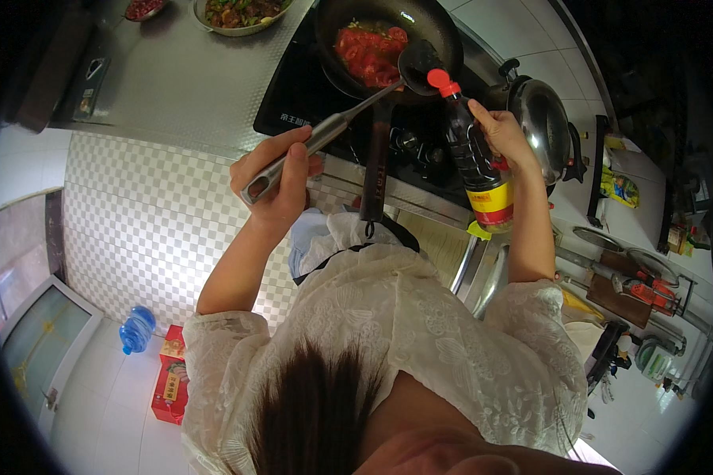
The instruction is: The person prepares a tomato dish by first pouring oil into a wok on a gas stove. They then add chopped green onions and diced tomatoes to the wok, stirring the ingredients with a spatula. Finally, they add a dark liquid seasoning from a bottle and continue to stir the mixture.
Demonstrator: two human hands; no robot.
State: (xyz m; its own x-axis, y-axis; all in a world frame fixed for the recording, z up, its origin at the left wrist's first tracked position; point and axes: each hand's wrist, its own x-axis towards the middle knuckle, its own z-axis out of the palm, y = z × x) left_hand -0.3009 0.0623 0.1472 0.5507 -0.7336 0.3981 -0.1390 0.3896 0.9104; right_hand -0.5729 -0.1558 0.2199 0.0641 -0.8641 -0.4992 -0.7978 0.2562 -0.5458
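Observation:
My left hand grips the steel handle of a ladle, whose dark bowl rests within the wok. Cut tomatoes, softened and red, lie in some liquid in the wok. My right hand holds a bottle of dark sauce with a yellow and red label. It leans so that its red cap is close to the ladle's bowl; whether any sauce flows out is too small to tell. The wok's dark handle points toward my body, between my two hands.
Beneath the wok is a black gas cooktop with knobs. A lidded steel pot stands right of the bottle. On the metal counter are a dish of cooked food and a small bowl. A blue water jug lies behind left.

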